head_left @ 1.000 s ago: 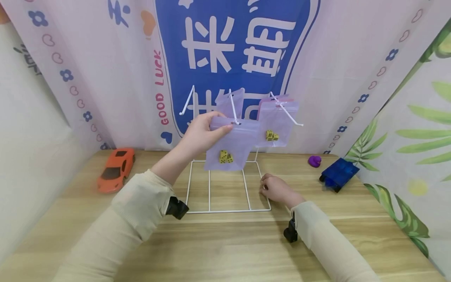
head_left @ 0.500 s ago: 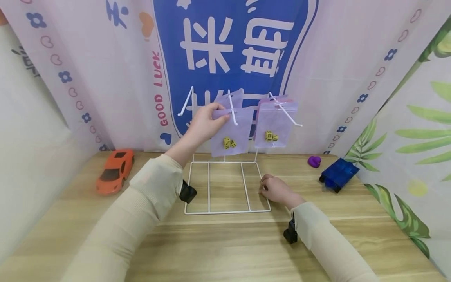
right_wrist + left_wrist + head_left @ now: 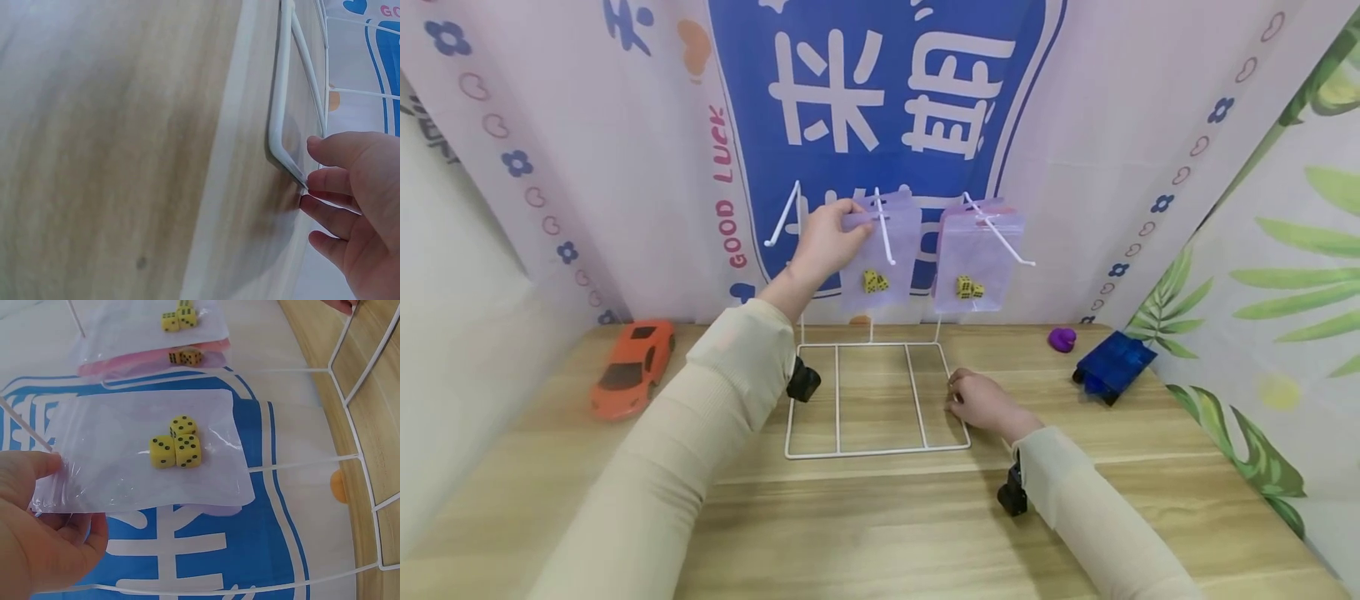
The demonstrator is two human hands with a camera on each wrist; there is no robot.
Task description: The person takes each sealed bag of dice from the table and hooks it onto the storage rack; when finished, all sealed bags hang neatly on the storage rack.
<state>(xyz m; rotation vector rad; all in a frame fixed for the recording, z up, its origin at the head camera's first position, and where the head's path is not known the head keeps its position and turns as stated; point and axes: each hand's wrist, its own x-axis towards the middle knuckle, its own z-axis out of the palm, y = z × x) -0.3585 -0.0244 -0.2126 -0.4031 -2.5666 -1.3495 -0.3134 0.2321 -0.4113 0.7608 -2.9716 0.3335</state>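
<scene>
My left hand (image 3: 826, 243) pinches the top edge of a translucent purple zip bag (image 3: 112, 450) with yellow dice (image 3: 175, 450) inside. In the head view this bag hangs at the middle hook (image 3: 886, 233) of a white wire rack (image 3: 880, 452), in front of another purple bag that it largely hides. More bags (image 3: 981, 250) with dice hang on the right hook, a pink one showing behind the front one. My right hand (image 3: 988, 406) holds the right side wire of the rack's base between thumb and fingers; the right wrist view shows the fingertips at this wire (image 3: 279, 94).
The left hook (image 3: 782, 215) of the rack carries no bag. An orange toy car (image 3: 634, 367) stands on the wooden table at left. A purple rubber duck (image 3: 1062, 339) and a blue toy vehicle (image 3: 1114, 367) sit at right. A printed curtain hangs behind.
My left hand has slid the bag up and back along the middle hook, away from its tip, towards the bag behind. The right hand keeps its place on the rack.
</scene>
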